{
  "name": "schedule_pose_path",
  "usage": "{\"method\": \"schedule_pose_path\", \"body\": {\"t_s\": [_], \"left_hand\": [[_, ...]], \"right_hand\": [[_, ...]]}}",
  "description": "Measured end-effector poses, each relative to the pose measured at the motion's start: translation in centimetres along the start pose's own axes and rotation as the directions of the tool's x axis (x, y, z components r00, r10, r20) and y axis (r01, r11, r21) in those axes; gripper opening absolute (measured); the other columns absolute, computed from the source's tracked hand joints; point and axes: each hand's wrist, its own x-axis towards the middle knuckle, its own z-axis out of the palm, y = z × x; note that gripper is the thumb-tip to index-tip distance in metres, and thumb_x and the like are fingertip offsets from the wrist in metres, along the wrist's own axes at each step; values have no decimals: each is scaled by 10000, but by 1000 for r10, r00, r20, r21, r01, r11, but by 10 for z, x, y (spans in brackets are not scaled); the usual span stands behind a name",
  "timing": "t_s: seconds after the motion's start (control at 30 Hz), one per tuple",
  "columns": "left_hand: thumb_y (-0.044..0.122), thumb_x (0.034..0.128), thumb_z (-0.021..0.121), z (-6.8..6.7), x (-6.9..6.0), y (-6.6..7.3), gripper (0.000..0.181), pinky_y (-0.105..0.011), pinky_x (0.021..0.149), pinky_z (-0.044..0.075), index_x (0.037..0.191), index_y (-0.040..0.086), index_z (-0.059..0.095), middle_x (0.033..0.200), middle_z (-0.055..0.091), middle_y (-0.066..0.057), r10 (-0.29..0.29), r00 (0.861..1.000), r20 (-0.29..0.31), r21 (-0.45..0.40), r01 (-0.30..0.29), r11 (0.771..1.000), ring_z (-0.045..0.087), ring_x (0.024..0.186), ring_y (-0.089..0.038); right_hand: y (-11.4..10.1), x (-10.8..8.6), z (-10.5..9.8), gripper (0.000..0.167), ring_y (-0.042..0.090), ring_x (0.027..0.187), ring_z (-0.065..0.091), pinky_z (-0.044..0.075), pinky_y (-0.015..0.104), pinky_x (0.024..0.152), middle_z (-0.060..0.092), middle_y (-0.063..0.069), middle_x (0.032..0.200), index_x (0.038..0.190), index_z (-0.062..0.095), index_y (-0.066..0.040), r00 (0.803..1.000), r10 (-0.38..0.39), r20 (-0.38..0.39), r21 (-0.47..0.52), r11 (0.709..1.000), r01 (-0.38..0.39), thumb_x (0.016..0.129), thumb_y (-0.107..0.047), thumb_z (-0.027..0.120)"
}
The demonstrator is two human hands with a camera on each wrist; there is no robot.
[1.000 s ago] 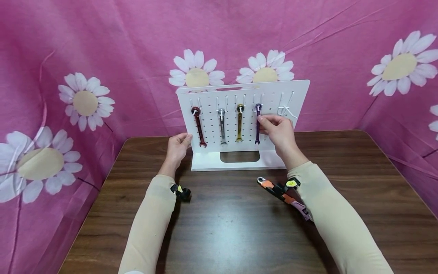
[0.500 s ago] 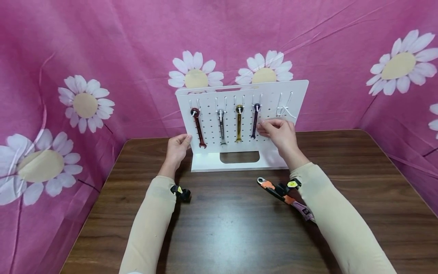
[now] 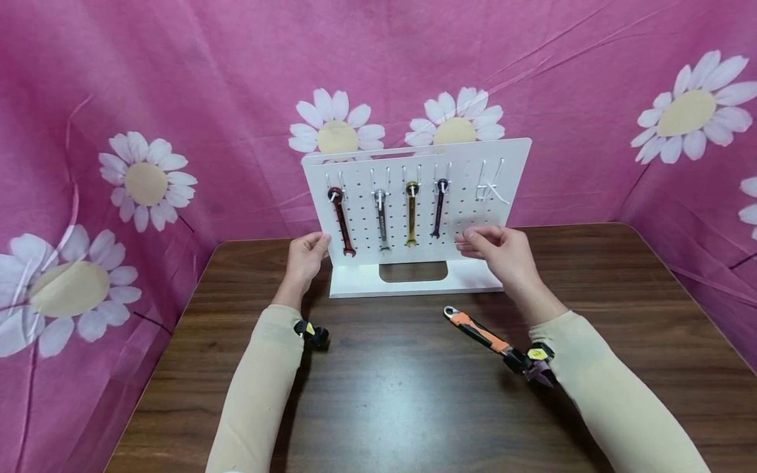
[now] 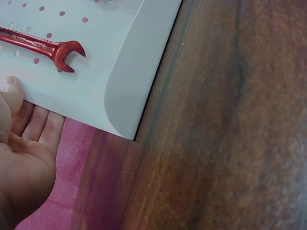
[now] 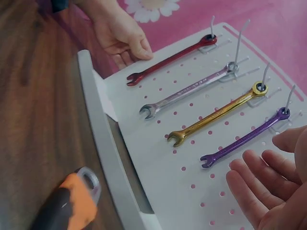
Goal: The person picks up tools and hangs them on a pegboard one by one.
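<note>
A white pegboard stand [image 3: 467, 164] stands upright on the table. From its hooks hang a red wrench [image 3: 342, 223], a silver wrench [image 3: 382, 220], a gold wrench [image 3: 412, 217] and a purple wrench [image 5: 244, 139]. My left hand [image 3: 304, 259] grips the board's left edge, thumb in front; the left wrist view shows its fingers reaching behind the board. Just right of the purple wrench, my right hand [image 3: 505, 253] is apart from it, its loosely bent fingers holding nothing. An adjustable wrench [image 3: 479, 332] with an orange and black handle lies in front, its purplish head partly hidden by the right wrist's camera.
A bare white hook [image 3: 491, 190] sticks out at the board's right side. The brown wooden table [image 3: 378, 407] ends at the back against a pink cloth [image 3: 236, 79] printed with daisies.
My right hand has let go of the purple wrench and drawn back down and to the right. The purple wrench now hangs slightly tilted. My left hand has kept its hold.
</note>
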Motion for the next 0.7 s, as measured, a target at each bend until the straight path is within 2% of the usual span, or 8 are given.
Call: {"method": "schedule_pose_path", "body": {"t_s": [0.1,0.2,0.3,0.4,0.57,0.7], "left_hand": [[195,1122,606,-1,0,-1,360,-415,1126,588,1356,-61,701,1333,721,-243,-1,1000,-1,-6,1,1000,682,1201,-217],[188,1118,615,-3,0,-2,348,-377,1101,603,1341,-61,710,1269,744,-192,-2,1000,-7,-6,2,1000,685,1114,-126],[184,1118,616,-3,0,-2,345,-348,1082,611,1335,-67,711,1248,751,-171,4,1000,-11,-4,-4,1000,677,1064,-67],[191,1119,615,-3,1,-2,357,-340,1078,614,1346,-70,703,1273,754,-183,13,1000,-4,-1,-13,1000,682,1080,-78],[191,1114,624,-1,2,-2,351,-330,1061,622,1334,-68,712,1216,766,-144,14,1000,-1,-10,-14,1000,685,1056,-76],[187,1113,627,-1,3,-3,346,-323,1050,627,1320,-75,716,1141,771,-88,17,1000,-1,-18,-17,1000,674,1002,-31]], "right_hand": [[2,-12,-4,447,30,883,793,652,190,861,845,6,1047,1317,663,131,1000,-5,13,-59,998,5,1097,-259,665],[5,-23,-7,436,27,884,791,645,175,857,841,50,1098,1312,682,106,1000,-13,26,-100,995,16,1096,-273,669],[6,-32,-11,401,50,891,800,658,208,871,836,-61,1021,1275,696,101,999,-34,34,-97,995,37,1092,-256,677],[9,-42,-15,369,79,911,809,657,214,882,828,-111,995,1254,706,86,998,-44,37,-103,994,48,1089,-244,683],[14,-58,-23,322,56,924,803,652,193,870,832,-113,1007,1252,711,92,996,-66,57,-118,990,72,1090,-184,674],[17,-72,-30,298,12,938,785,648,177,848,842,-53,1043,1261,722,77,995,-63,77,-177,981,76,1086,-159,674]]}}
